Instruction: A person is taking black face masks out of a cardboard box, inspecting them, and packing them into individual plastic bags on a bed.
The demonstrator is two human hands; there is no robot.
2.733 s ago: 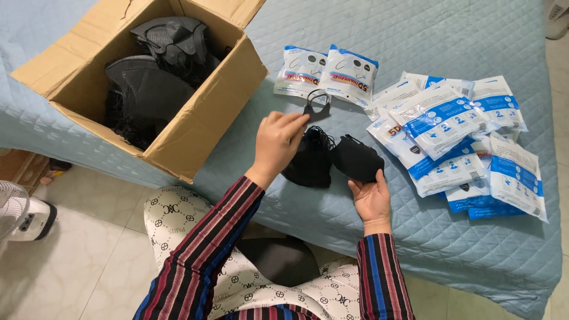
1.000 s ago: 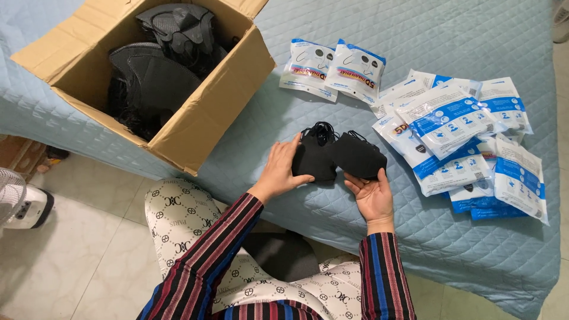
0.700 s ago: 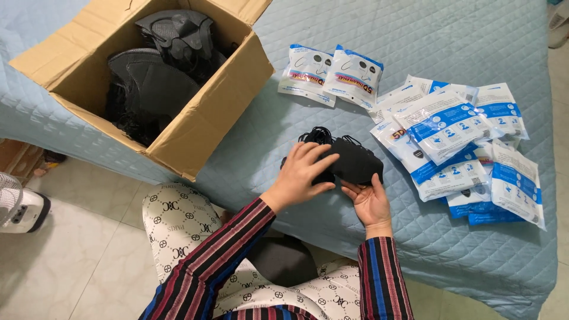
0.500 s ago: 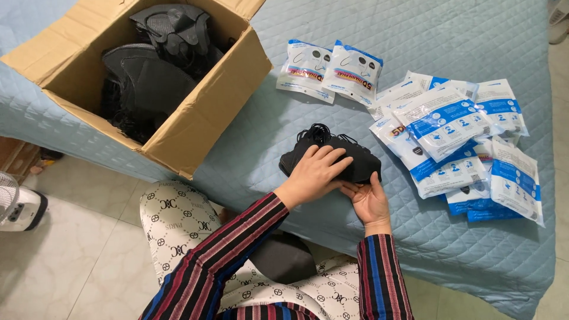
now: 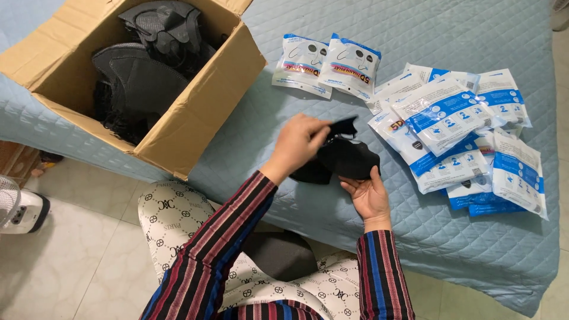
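On the blue quilted bed (image 5: 355, 249), near its front edge: small stack of black face masks (image 5: 349, 160). Right hand (image 5: 370, 192) cupped open under the stack, supporting it, not clamped. Left hand (image 5: 299, 145) pinched shut on one mask's edge (image 5: 344, 126), raised just above the stack. Masks look light, soft, floppy, and likely to slide off each other; judging by that, grip at a folded edge or ear loop, palm underneath. Cardboard box (image 5: 201, 112) with more black masks to the left, sealed white-blue packets (image 5: 450, 124) to the right.
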